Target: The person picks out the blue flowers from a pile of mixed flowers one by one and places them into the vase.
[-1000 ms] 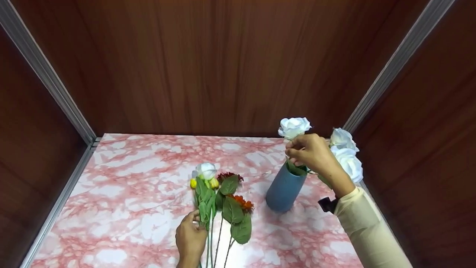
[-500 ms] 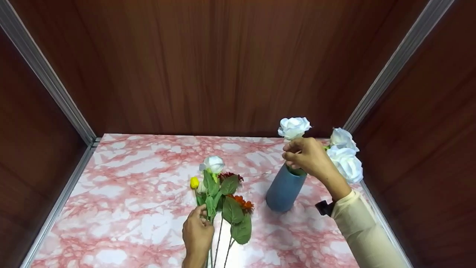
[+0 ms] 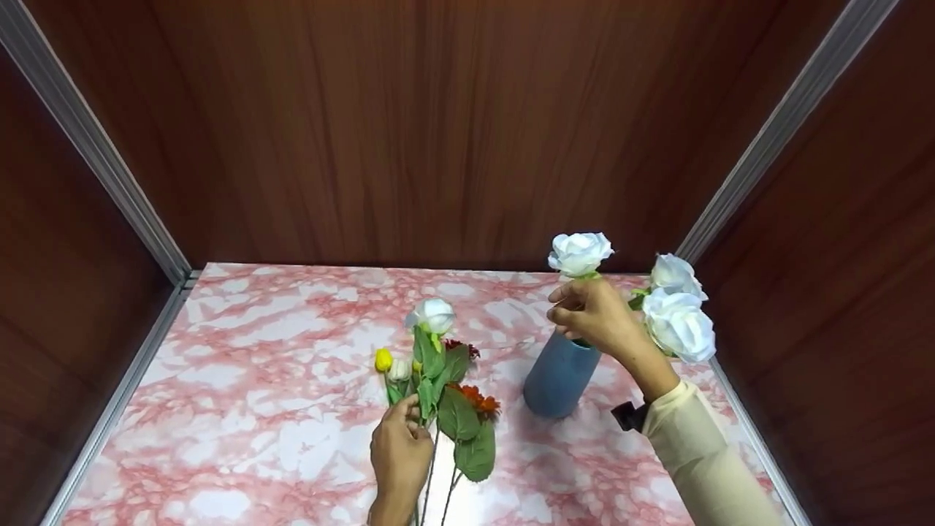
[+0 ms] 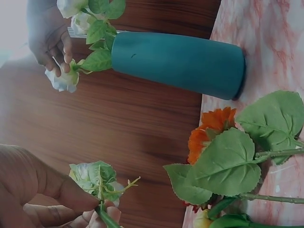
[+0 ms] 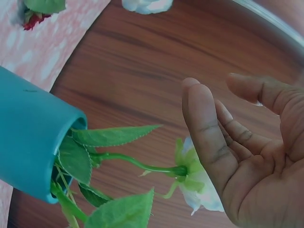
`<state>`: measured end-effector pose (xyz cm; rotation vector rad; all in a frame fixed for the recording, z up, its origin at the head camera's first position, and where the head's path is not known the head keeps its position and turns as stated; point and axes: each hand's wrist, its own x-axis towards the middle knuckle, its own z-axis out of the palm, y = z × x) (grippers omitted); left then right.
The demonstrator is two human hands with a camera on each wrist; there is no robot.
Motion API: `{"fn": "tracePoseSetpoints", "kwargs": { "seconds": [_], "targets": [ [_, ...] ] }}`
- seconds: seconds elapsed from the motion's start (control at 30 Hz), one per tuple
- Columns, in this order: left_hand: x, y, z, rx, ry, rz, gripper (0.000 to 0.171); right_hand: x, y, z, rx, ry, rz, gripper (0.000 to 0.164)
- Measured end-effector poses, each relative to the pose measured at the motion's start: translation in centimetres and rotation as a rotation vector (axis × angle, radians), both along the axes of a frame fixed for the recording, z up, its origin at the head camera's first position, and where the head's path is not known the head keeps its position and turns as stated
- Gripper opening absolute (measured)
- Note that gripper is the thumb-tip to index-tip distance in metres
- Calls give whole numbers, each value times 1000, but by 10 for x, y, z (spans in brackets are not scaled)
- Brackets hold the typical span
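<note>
My left hand (image 3: pixel 402 449) pinches the green stem (image 4: pixel 108 218) of a white rose (image 3: pixel 432 315) between thumb and fingers, its bloom raised at the table's middle. To the right stands a blue vase (image 3: pixel 559 380) with white roses (image 3: pixel 679 325) in it; one more bloom (image 3: pixel 579 253) rises at its back. Over the vase mouth is my right hand (image 3: pixel 603 318). In the right wrist view, this hand's fingers (image 5: pixel 204 118) are loosely bent, thumb apart, with nothing between them, beside a rose in the vase.
Yellow tulips (image 3: pixel 383 359), a whitish tulip (image 3: pixel 399 370), an orange flower (image 3: pixel 478 400) and a dark red one (image 3: pixel 467 351) with broad leaves lie on the marbled pink table (image 3: pixel 241 409). Brown wood-look panels (image 3: pixel 438 146) stand behind and at both sides.
My left hand has lifted the white rose off the other flowers and moved it up and right. The right hand has dropped slightly and shifted left, away from the rose stem at the vase.
</note>
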<state>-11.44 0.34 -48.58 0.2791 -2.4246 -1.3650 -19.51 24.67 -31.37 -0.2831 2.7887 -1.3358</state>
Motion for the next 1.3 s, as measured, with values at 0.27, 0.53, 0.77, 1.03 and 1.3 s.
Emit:
{"fn": "tracePoseSetpoints", "kwargs": {
  "seconds": [0.27, 0.53, 0.77, 1.03, 1.3],
  "targets": [
    [1, 2, 2, 11, 3, -10, 45, -4, -1, -9, -10, 0, 17, 24],
    [0, 3, 6, 12, 1, -26, 44, -3, -7, -19, -30, -13, 5, 23],
    [0, 3, 10, 21, -14, -27, 44, -4, -11, -26, -22, -10, 31, 23],
    [0, 4, 12, 33, -7, -35, 43, -5, -20, -40, -59, -16, 17, 22],
    [0, 6, 13, 36, 26, -35, 42, -5, -34, -51, -144, -68, -46, 23]
  ]
}}
